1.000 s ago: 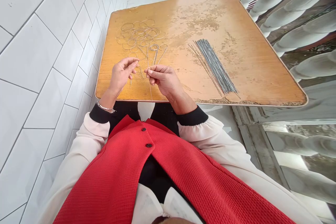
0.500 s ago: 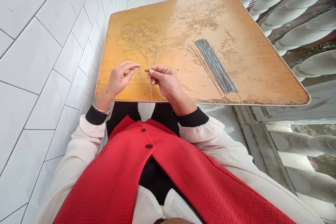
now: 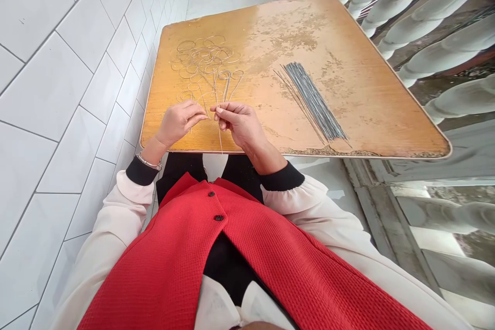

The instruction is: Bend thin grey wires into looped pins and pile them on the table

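Observation:
Between the thumb and forefinger of my right hand [image 3: 242, 121] is a thin metal wire [image 3: 220, 142], its lower end hanging toward the table's near edge. Close to its left, my left hand [image 3: 180, 119] has thumb and fingertips pressed together. Whatever those fingertips hold, if anything, is too small to make out. Just beyond both hands lie several wires with looped ends [image 3: 228, 80]. Farther back, a loose pile of curled wires [image 3: 207, 54] spreads over the table's left part.
A bundle of straight grey wires [image 3: 315, 100] lies on the right half of the worn wooden table [image 3: 381, 108], with a few loose wires [image 3: 299, 103] alongside. White wall tiles [image 3: 73, 113] rise at the left. A white baluster railing [image 3: 436, 51] stands at the right.
My left thumb and fingers, apart before, have come together, and that hand sits slightly lower. My right hand keeps its pinch on the wire. The view has shifted a little.

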The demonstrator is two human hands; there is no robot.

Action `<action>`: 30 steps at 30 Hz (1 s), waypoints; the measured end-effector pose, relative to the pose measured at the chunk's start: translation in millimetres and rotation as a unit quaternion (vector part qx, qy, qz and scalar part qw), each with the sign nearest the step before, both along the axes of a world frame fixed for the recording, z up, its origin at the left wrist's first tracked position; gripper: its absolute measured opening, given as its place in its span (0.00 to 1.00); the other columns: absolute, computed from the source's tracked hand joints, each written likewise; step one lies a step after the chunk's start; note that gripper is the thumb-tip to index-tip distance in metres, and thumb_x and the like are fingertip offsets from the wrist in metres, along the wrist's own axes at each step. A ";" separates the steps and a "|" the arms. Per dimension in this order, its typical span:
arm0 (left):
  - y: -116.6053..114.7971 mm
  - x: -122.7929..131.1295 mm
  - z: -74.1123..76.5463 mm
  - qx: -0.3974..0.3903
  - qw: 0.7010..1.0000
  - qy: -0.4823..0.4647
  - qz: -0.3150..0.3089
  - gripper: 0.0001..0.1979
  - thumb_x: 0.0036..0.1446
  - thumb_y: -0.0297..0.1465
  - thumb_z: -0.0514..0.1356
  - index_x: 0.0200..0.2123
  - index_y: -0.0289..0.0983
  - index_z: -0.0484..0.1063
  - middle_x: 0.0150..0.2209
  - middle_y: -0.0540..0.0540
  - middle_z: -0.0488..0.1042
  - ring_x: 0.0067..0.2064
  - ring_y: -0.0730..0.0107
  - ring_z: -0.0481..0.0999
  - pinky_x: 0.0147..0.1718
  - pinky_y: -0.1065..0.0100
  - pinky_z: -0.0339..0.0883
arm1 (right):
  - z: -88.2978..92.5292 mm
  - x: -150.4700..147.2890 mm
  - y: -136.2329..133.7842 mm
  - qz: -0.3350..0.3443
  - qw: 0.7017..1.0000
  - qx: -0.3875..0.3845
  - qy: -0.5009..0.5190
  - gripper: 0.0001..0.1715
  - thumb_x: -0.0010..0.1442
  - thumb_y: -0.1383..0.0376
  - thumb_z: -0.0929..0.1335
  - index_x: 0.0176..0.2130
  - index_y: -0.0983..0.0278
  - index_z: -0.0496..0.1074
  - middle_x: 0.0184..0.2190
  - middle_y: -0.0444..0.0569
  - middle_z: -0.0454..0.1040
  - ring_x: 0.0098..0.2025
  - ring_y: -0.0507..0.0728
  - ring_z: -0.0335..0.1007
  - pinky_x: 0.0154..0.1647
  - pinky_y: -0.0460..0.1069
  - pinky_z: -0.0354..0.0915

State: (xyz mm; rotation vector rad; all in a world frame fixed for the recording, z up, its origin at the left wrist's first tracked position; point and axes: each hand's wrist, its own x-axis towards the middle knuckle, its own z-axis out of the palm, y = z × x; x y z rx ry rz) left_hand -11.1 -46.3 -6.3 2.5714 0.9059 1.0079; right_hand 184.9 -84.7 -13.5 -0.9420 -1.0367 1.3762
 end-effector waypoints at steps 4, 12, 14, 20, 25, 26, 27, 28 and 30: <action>-7.4 10.9 -2.6 -0.023 0.998 -0.060 0.028 0.11 0.64 0.36 0.60 0.30 0.40 0.76 0.32 0.47 0.76 0.34 0.71 0.73 0.37 0.67 0.67 | -0.9 -2.2 -0.3 -0.010 1.000 0.001 0.006 0.11 0.52 0.60 0.78 0.30 0.64 0.78 0.23 0.41 0.71 0.19 0.45 0.58 0.19 0.43 0.58; -11.8 27.0 -13.0 -0.010 0.989 -0.139 0.047 0.09 0.59 0.28 0.59 0.25 0.39 0.71 0.30 0.49 0.76 0.32 0.75 0.73 0.29 0.73 0.68 | -2.2 -5.4 -2.7 -0.019 0.999 -0.004 0.033 0.10 0.50 0.62 0.79 0.29 0.65 0.78 0.23 0.42 0.73 0.19 0.44 0.61 0.20 0.42 0.60; -12.0 29.3 -16.3 -0.014 0.987 -0.152 0.049 0.09 0.59 0.29 0.60 0.26 0.39 0.71 0.30 0.49 0.76 0.32 0.76 0.73 0.29 0.73 0.69 | -2.3 -6.1 -3.2 -0.020 0.999 -0.010 0.029 0.10 0.51 0.63 0.78 0.28 0.64 0.78 0.23 0.42 0.73 0.19 0.44 0.61 0.20 0.42 0.61; -17.4 35.8 -25.7 -0.029 0.982 -0.164 0.090 0.10 0.61 0.31 0.61 0.26 0.39 0.73 0.30 0.49 0.77 0.32 0.76 0.74 0.29 0.73 0.68 | -3.3 -7.7 -4.0 -0.010 0.999 -0.013 0.043 0.10 0.49 0.63 0.79 0.28 0.64 0.77 0.23 0.42 0.74 0.19 0.45 0.62 0.20 0.42 0.61; -27.4 28.9 -26.5 -0.122 0.969 -0.190 0.104 0.10 0.62 0.35 0.63 0.47 0.44 0.77 0.42 0.47 0.82 0.40 0.75 0.79 0.37 0.73 0.71 | -2.5 -2.9 -3.0 -0.027 0.999 -0.012 0.016 0.09 0.51 0.62 0.78 0.29 0.64 0.78 0.23 0.41 0.73 0.19 0.45 0.61 0.20 0.42 0.61; -27.9 25.3 -23.5 -0.140 0.964 -0.197 0.111 0.15 0.62 0.37 0.64 0.52 0.45 0.75 0.45 0.47 0.82 0.41 0.74 0.79 0.38 0.73 0.71 | -2.1 -1.6 -2.8 -0.031 0.999 -0.012 0.010 0.09 0.52 0.62 0.78 0.29 0.64 0.78 0.23 0.41 0.73 0.19 0.45 0.61 0.20 0.42 0.60; -27.3 21.3 -19.4 -0.153 0.960 -0.200 0.124 0.19 0.62 0.39 0.64 0.56 0.47 0.73 0.47 0.46 0.81 0.42 0.74 0.79 0.39 0.73 0.72 | -1.9 -0.5 -2.6 -0.033 0.999 -0.011 0.004 0.09 0.52 0.62 0.78 0.29 0.65 0.78 0.23 0.42 0.72 0.19 0.45 0.61 0.19 0.42 0.60; -25.8 17.3 -14.4 -0.158 0.956 -0.205 0.140 0.19 0.64 0.40 0.63 0.57 0.48 0.72 0.49 0.46 0.81 0.42 0.73 0.79 0.40 0.72 0.72 | -1.8 0.3 -2.5 -0.032 0.999 -0.010 0.000 0.09 0.52 0.63 0.77 0.29 0.65 0.78 0.23 0.42 0.72 0.19 0.45 0.61 0.19 0.42 0.60; -19.8 10.6 -2.8 -0.150 0.956 -0.199 0.158 0.18 0.66 0.43 0.59 0.57 0.48 0.73 0.50 0.45 0.79 0.42 0.73 0.79 0.41 0.71 0.71 | -2.0 0.7 -2.8 -0.024 1.000 -0.006 -0.001 0.08 0.51 0.63 0.77 0.29 0.65 0.78 0.23 0.42 0.73 0.19 0.45 0.61 0.19 0.42 0.59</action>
